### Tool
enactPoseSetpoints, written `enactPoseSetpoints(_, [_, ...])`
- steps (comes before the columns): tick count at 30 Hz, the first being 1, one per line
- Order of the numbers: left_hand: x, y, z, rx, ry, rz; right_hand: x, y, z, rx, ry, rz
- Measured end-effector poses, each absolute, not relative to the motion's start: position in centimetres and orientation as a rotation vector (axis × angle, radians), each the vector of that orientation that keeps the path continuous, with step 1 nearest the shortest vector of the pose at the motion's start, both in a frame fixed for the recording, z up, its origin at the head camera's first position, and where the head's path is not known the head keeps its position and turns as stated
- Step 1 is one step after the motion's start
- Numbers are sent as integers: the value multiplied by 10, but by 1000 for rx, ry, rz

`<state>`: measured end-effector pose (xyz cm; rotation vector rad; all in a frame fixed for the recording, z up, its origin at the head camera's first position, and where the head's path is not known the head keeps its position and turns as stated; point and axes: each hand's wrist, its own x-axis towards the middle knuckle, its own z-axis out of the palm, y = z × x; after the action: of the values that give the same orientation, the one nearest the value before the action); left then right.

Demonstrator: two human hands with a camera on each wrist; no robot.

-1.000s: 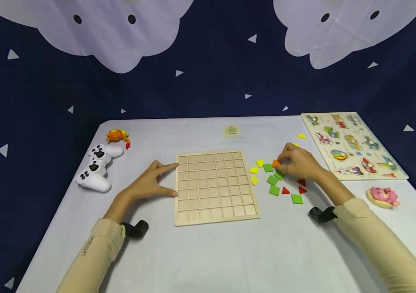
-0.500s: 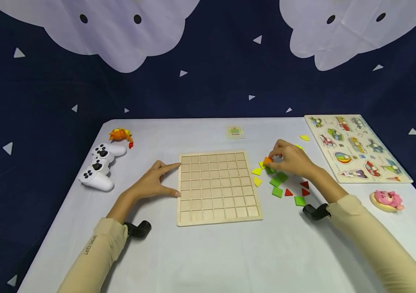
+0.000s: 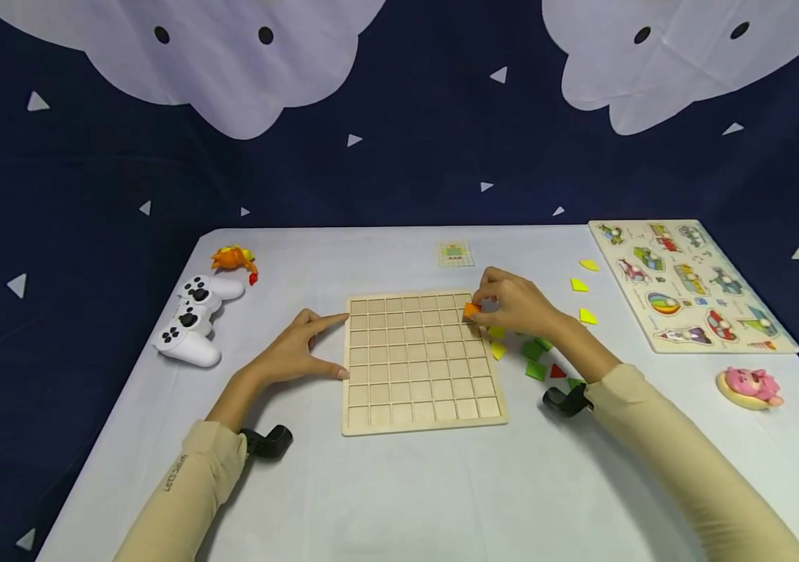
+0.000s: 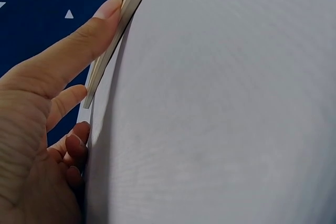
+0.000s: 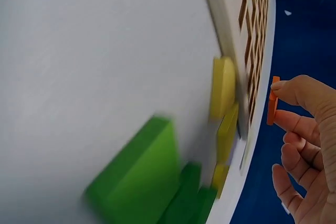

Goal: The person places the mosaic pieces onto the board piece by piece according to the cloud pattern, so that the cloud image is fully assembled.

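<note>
My right hand [image 3: 515, 303] pinches an orange tile [image 3: 472, 311] between thumb and index finger, over the far right corner of a wooden grid board [image 3: 416, 363]. In the right wrist view the orange tile [image 5: 273, 100] is held on edge at the fingertips, with the other fingers loosely bent. My left hand [image 3: 295, 349] rests at the board's left edge, thumb and index finger spread apart and touching the frame. The left wrist view shows the thumb [image 4: 107, 11] against the board's side. The board's square cells hold no tiles.
Right of the board lie yellow tiles [image 3: 498, 350], green tiles [image 3: 536, 370] and a red triangle [image 3: 557, 371], partly under my right arm. A pattern card [image 3: 454, 254] lies behind. A picture puzzle [image 3: 687, 285] and pink toy [image 3: 749, 388] are right; a game controller [image 3: 191, 324] and orange toy [image 3: 233, 258] left.
My right hand has carried the orange tile leftward from the loose tiles to the board's far right corner. My left hand stays at the board's left edge.
</note>
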<state>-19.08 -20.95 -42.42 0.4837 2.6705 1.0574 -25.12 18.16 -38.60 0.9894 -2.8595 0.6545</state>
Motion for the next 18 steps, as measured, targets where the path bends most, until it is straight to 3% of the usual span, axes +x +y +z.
enactPoseSetpoints(18, [-192,-210,-427,463,2665,1076,-257,129,-389,1170,-2811,696])
